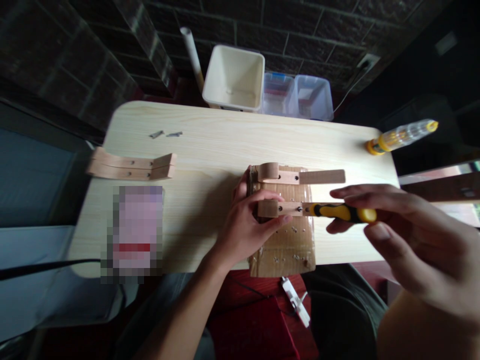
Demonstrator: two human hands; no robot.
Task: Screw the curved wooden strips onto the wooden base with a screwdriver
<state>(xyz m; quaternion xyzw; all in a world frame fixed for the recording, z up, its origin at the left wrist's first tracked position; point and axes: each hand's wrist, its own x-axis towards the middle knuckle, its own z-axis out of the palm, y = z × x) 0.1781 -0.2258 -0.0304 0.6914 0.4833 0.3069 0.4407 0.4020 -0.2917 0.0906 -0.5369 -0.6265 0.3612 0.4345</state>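
My left hand (pixel 247 220) is closed on the curved end of a light wooden hook (pixel 288 208), thumb on the near side and fingers on the far side. The hook lies on a taped cardboard box (pixel 287 250). My right hand (pixel 408 230) has its thumb and fingers around the rear of a yellow and black screwdriver (pixel 343 212). That handle lies over the hook's right part in this view, pointing left toward a small dark screw in the wood; I cannot tell whether the tip touches it. A second wooden hook (pixel 318 177) rests on the box's far part.
At the left lie two joined wooden hooks (pixel 140 166), a blurred-out rectangular thing (pixel 137 225) and small metal screws (pixel 174 134). A clear-and-yellow screwdriver case (pixel 405 136) stands at the right edge. Bins (pixel 234 75) sit behind the table (pixel 202 122); a power strip (pixel 296 300) lies below.
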